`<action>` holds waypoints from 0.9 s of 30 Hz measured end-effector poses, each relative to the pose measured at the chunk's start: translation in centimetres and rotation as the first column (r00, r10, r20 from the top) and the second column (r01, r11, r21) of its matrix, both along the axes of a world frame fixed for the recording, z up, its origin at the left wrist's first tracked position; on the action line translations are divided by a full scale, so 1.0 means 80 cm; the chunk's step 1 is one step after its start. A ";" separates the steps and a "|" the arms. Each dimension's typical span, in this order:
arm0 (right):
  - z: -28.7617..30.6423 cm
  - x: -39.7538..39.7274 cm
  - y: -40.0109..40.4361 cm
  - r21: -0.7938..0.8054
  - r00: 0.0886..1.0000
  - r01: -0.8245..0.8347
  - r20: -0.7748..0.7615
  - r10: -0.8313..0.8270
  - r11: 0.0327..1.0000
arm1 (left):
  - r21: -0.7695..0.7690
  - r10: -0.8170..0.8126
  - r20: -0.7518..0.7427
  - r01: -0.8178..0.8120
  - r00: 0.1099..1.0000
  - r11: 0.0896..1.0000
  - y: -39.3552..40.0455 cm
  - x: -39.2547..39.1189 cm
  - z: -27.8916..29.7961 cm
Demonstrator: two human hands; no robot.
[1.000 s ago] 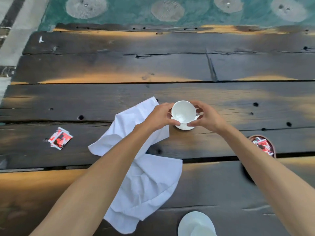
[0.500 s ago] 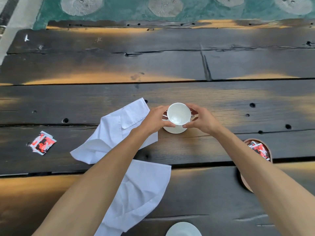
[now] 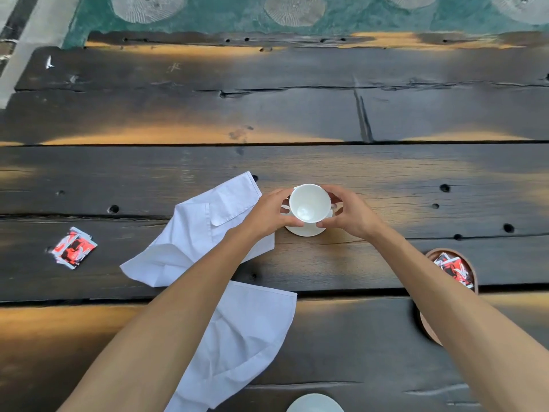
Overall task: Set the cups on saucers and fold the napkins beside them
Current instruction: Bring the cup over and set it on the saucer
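Both hands, left [image 3: 269, 214] and right [image 3: 352, 215], grasp the cup [image 3: 310, 203] we hold over the saucer [image 3: 306, 230], napkin [image 3: 205, 233] just left. If we set it off-centre, it could tip or skid off.

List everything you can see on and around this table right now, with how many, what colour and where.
Cup: one, white, on the saucer, table centre.
Saucer: one, white, under the cup.
Second saucer: one, white, bottom edge.
Napkins: two, white, unfolded, left of the cup.
Loose sachets: small pile, red-white-black, far left.
Wooden bowl: one, brown, holds sachets, right.
Table: one, dark planks.
Left hand: holds the cup.
Right hand: holds the cup.
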State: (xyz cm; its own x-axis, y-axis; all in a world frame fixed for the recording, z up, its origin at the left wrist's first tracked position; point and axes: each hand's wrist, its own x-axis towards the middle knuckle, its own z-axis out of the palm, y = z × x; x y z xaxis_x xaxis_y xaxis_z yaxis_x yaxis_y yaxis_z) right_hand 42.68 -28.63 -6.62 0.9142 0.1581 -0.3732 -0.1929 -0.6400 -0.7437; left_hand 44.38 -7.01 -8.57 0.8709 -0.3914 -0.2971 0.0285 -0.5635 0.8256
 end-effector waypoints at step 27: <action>0.123 -0.113 0.077 -0.016 0.945 0.125 0.306 -0.115 0.992 | -0.086 0.354 0.045 -0.349 0.934 0.933 0.194 -0.127 0.149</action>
State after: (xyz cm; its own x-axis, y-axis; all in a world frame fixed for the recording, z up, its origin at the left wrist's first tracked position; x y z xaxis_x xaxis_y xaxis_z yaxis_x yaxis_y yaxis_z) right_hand 33.63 -22.45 3.19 0.9964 0.0323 -0.0780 -0.0381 -0.6523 -0.7570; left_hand 34.23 8.52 3.37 0.9718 -0.0760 -0.2232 0.1640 -0.4623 0.8714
